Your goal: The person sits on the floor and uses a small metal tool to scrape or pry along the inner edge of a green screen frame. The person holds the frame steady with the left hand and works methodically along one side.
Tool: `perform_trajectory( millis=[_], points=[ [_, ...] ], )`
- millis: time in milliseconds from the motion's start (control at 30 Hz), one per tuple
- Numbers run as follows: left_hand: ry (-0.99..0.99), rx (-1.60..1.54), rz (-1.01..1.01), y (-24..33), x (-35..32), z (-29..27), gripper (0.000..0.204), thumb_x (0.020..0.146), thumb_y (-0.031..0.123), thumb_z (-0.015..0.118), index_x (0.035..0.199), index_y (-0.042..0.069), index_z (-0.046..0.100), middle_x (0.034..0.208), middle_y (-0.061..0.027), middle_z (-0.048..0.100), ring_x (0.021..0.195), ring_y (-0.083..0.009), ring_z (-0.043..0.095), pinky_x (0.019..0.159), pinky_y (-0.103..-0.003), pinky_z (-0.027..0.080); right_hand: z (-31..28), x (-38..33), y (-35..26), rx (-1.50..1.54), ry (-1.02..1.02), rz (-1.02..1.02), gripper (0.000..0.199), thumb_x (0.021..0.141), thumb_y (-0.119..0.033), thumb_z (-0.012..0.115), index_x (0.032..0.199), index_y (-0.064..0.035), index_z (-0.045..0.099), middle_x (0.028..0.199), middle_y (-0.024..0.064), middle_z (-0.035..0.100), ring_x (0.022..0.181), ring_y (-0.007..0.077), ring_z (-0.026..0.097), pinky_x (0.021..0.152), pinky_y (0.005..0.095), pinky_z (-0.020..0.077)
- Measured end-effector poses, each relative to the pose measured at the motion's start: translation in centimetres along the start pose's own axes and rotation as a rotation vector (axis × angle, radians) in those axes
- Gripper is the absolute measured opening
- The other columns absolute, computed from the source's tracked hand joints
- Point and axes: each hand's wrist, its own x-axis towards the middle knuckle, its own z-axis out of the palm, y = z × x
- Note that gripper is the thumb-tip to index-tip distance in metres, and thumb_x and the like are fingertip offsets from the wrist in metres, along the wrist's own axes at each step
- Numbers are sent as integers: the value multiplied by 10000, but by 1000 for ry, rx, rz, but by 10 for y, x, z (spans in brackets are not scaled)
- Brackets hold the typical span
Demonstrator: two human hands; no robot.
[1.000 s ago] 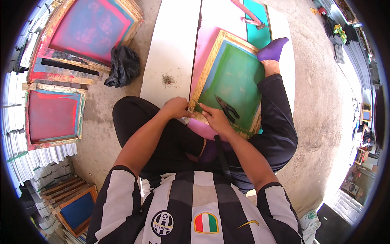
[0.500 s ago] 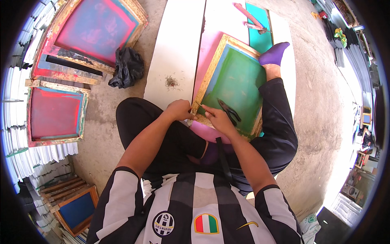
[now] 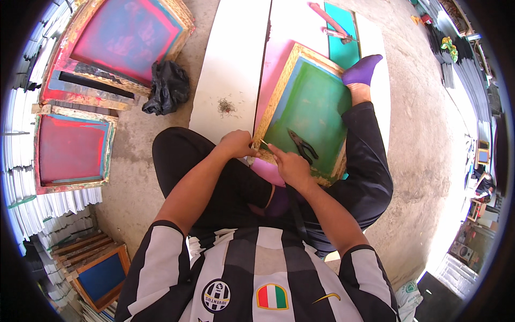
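A wooden-framed printing screen (image 3: 322,115) with green mesh lies slanted before me. My left hand (image 3: 237,145) is closed at its near-left corner, fingers against the wooden edge. Close by, my right hand (image 3: 293,168) is closed round a thin pointed tool (image 3: 263,141), whose pale tip meets the frame at that corner; its handle is hidden in my fist. Black-handled pliers (image 3: 303,147) rest on the mesh, just beyond my right hand. Left of the frame, a small pile of metal bits (image 3: 226,106), which look like staples, sits on the white board (image 3: 230,51).
My purple-socked foot (image 3: 362,71) rests by the frame's far-right corner. Farther off, a pink-handled tool resembling a hammer (image 3: 331,21) lies on a teal panel (image 3: 343,53). A black plastic bag (image 3: 167,88) and red-stained screens (image 3: 75,147) are at left.
My right hand has drawn slightly nearer to me, and the tool's tip has shifted a little down along the frame corner. My left hand stays at the corner.
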Motion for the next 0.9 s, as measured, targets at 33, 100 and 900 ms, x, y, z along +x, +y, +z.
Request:
perform_trajectory(
  millis=[33,100,900],
  points=[
    [-10,-5,-14,3,-2,-3,558,763,552,849,829,3,772,758,-204,713,804,-383,729,743,-490,551,-2,-2,-3,-46,0,22,432,1039,-297,556,1465,-366,583,824,198,667,766,423,690,703,543,563],
    [-57,-61,-113,7,-4,-4,556,770,548,849,847,2,775,785,-202,726,824,-378,735,752,-491,554,-4,-3,-6,-72,6,12,435,1035,-309,564,1466,-364,580,819,190,668,751,417,693,691,537,564],
    [5,-35,-34,6,-9,8,464,723,413,889,876,-8,767,857,-236,733,880,-412,728,802,-493,563,-1,7,-12,11,-144,18,548,998,-194,544,1541,-263,520,955,236,725,867,413,736,755,518,593]
  ],
)
